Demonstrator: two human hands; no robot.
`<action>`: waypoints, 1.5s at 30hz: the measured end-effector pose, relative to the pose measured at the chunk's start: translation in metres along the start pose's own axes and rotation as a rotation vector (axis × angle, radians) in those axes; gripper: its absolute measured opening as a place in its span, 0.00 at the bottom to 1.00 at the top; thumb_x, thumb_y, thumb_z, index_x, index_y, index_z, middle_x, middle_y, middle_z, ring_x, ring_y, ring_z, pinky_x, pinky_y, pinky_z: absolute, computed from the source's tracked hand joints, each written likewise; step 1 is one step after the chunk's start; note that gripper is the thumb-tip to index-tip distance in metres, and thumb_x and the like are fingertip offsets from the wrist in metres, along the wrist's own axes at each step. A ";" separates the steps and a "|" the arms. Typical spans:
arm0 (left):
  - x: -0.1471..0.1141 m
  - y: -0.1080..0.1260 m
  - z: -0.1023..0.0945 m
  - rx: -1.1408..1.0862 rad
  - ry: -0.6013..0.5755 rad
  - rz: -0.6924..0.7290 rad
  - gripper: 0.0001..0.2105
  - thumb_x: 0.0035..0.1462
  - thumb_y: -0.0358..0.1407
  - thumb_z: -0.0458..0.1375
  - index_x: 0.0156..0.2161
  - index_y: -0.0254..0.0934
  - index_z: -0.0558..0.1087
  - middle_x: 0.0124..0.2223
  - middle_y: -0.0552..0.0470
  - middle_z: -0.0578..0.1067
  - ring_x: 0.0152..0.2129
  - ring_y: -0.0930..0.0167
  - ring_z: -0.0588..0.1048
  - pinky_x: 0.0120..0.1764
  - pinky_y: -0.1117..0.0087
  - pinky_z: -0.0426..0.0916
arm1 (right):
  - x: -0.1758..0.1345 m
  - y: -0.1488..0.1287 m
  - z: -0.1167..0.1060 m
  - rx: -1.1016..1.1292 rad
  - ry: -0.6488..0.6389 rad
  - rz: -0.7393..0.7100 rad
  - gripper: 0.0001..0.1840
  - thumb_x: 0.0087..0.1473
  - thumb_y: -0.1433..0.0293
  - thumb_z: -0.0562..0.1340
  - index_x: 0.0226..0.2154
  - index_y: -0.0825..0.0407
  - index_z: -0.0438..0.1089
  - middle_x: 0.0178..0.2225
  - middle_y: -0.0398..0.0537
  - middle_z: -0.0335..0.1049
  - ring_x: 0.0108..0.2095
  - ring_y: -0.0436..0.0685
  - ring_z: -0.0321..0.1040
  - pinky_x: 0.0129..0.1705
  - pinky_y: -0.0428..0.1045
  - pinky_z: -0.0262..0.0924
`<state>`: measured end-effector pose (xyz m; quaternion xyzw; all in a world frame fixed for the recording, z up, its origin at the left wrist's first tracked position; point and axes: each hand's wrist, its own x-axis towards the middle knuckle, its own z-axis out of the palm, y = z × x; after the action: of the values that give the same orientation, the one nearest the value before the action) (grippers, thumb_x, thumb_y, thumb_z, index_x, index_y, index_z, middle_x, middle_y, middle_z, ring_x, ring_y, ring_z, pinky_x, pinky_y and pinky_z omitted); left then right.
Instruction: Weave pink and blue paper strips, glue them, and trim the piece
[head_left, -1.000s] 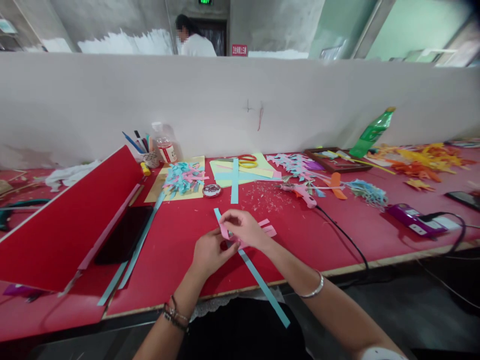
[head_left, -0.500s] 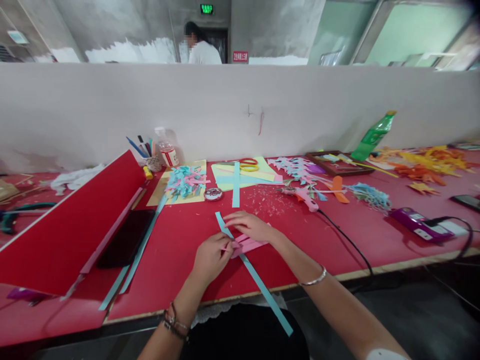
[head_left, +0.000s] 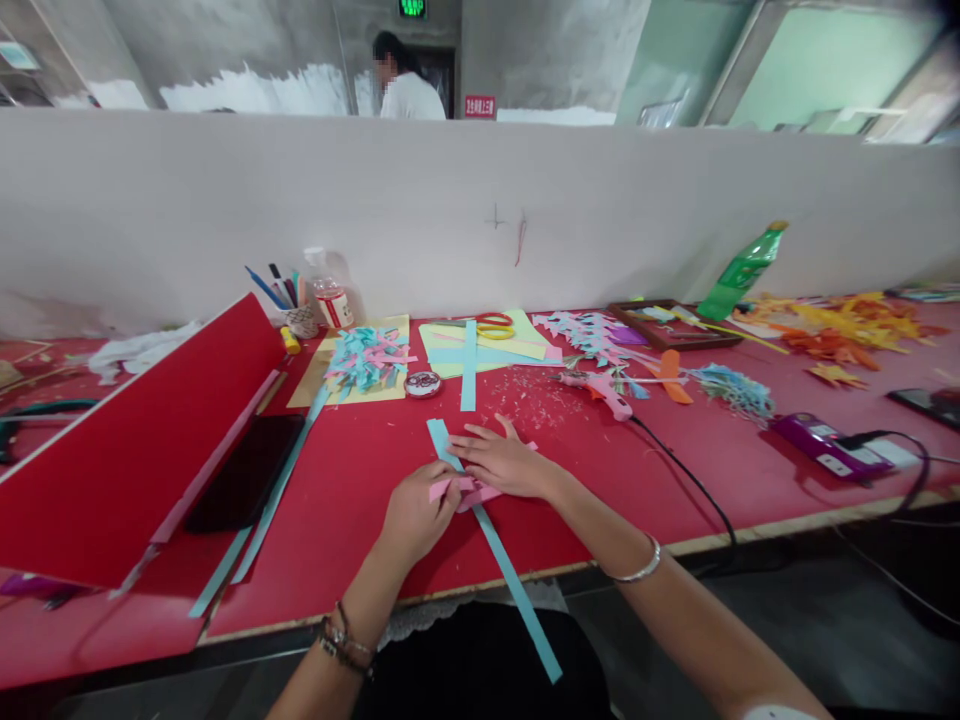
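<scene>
My left hand is closed in a pinch on a pink paper strip, whose end sticks out past the fingertips. Other pink strips lie under my hands, partly hidden. A long light-blue paper strip runs beneath them at a slant, its near end hanging past the table edge. My right hand lies flat over the pink paper with fingers stretched out, fingertips touching the blue strip's upper part. Beyond both hands rests a second, shorter blue strip, apart from them.
A pink glue gun with a black cord lies to the right. Scissors rest on paper sheets at the back. A phone and a propped red board stand left. A green bottle leans at the back right.
My right hand has flattened over the pink strips, with its fingers more spread. The pink strip end in my left hand now points left. The whole view has shifted slightly.
</scene>
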<state>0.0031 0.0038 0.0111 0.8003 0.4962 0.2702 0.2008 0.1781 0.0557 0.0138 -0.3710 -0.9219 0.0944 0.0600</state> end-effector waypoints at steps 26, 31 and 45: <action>-0.001 -0.006 -0.002 -0.008 0.010 0.099 0.14 0.56 0.34 0.44 0.36 0.40 0.73 0.36 0.52 0.73 0.33 0.73 0.71 0.39 0.75 0.65 | 0.002 -0.003 0.001 -0.017 0.003 0.002 0.23 0.59 0.65 0.43 0.56 0.47 0.50 0.59 0.42 0.47 0.59 0.57 0.40 0.56 0.59 0.40; -0.002 -0.006 -0.003 -0.002 0.003 0.132 0.14 0.55 0.33 0.45 0.37 0.41 0.74 0.36 0.52 0.73 0.33 0.73 0.70 0.38 0.75 0.65 | 0.002 -0.001 0.003 -0.020 0.009 -0.004 0.23 0.59 0.64 0.43 0.56 0.47 0.51 0.58 0.43 0.48 0.59 0.56 0.41 0.56 0.57 0.41; -0.002 -0.004 -0.005 0.049 -0.005 0.119 0.14 0.56 0.35 0.45 0.37 0.39 0.73 0.37 0.51 0.74 0.35 0.72 0.71 0.39 0.74 0.65 | 0.004 -0.002 0.005 -0.031 0.020 0.003 0.23 0.58 0.64 0.45 0.56 0.49 0.51 0.59 0.43 0.46 0.58 0.58 0.42 0.55 0.58 0.42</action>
<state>-0.0036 0.0043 0.0118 0.8337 0.4537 0.2676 0.1657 0.1728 0.0569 0.0090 -0.3741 -0.9221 0.0767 0.0634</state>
